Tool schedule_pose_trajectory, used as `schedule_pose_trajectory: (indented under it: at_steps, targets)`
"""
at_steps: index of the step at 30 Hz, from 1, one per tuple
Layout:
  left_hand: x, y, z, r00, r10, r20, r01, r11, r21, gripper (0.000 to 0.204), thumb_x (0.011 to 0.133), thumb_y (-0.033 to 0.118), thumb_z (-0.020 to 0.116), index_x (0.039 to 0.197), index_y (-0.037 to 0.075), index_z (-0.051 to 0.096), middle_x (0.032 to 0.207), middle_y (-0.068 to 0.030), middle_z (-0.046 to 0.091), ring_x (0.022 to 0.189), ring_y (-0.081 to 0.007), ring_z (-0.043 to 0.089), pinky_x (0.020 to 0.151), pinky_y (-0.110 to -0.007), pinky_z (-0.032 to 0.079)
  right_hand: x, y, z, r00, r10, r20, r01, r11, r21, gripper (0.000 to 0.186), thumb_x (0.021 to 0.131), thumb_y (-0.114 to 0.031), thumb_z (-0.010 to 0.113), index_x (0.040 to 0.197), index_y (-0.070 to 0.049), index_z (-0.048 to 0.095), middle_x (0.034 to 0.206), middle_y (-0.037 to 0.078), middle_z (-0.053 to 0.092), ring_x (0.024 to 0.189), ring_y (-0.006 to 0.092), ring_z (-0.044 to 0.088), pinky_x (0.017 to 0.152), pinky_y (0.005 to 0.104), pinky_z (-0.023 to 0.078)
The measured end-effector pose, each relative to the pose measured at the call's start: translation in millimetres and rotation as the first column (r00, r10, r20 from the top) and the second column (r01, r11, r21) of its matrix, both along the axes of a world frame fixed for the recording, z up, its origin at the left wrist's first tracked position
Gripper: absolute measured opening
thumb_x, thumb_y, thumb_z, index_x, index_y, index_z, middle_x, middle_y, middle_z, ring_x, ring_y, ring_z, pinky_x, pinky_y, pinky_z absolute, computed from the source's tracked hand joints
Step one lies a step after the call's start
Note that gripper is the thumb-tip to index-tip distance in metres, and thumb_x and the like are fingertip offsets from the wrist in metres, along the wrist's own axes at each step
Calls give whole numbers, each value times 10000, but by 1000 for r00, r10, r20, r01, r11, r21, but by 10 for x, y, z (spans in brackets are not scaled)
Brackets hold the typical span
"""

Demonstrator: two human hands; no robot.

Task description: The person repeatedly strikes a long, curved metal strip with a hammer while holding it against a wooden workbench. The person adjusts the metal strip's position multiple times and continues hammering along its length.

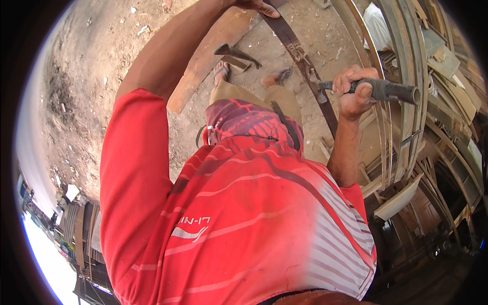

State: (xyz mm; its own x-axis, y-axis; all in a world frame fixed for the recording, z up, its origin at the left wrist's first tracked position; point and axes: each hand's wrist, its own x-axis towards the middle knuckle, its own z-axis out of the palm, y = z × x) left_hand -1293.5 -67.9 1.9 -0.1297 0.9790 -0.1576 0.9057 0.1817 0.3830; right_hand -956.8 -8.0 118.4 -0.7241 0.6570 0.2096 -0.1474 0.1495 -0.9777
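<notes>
My right hand [355, 91] is clenched around the thick dark handle of a tool [391, 91]. The tool's head [321, 86] meets a long dark curved strip [300, 56] that runs from the top of the view down past my knees. My left arm stretches up, and my left hand [256, 6] grips the top end of that strip at the picture's upper edge, partly cut off. My red shirt fills the lower middle of the view.
On the dirt by my sandalled feet [277, 77] lie a curved brown plank [203, 63] and a small dark hammer-like tool [236, 55]. Curved wooden ribs and boards [406, 101] stack up close on the right. Wood chips litter the ground at left.
</notes>
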Motion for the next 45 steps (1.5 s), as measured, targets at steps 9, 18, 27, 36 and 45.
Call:
schedule_pose_trajectory:
  at_steps: [9,18,27,36,45]
  targets:
    - [-9,171,-7,999,-45,-11,45,999,-23,1273,613,864,755,1599,139,406,1673,-265,256,1550,-448,240,1241,-659,112,279,85,164,882,-468,45,461,842,-280,550,1032,-624,540,976,-77,516,703,39,479,555,161,494,543,349,459]
    - [-13,149,-17,999,-29,-26,26,996,-81,1325,573,891,751,1606,141,395,1687,-267,225,1575,-440,188,1234,-676,92,178,508,-252,663,-741,110,639,483,-599,539,986,-595,660,915,-106,447,715,20,450,590,154,459,562,328,425]
    - [-26,84,12,997,-68,-49,63,993,-97,1304,628,895,718,1617,122,361,1679,-300,206,1569,-462,184,1227,-682,101,579,300,-702,231,-942,243,622,-49,-781,523,1003,-601,627,916,-126,428,700,-13,433,559,123,419,562,265,388]
    - [-31,139,-11,993,-87,-78,79,993,-92,1303,650,908,688,1619,108,347,1680,-316,189,1567,-469,192,1226,-688,103,293,-7,-276,272,-962,18,669,176,-722,522,945,-610,709,918,-167,433,696,-23,412,576,112,407,589,307,381]
    - [42,116,-42,996,-73,-51,68,993,-95,1325,640,921,679,1630,111,332,1688,-304,186,1572,-461,191,1226,-693,87,-428,-384,213,466,-880,-95,816,469,-338,489,983,-540,696,825,-143,459,673,-11,400,591,123,436,572,320,406]
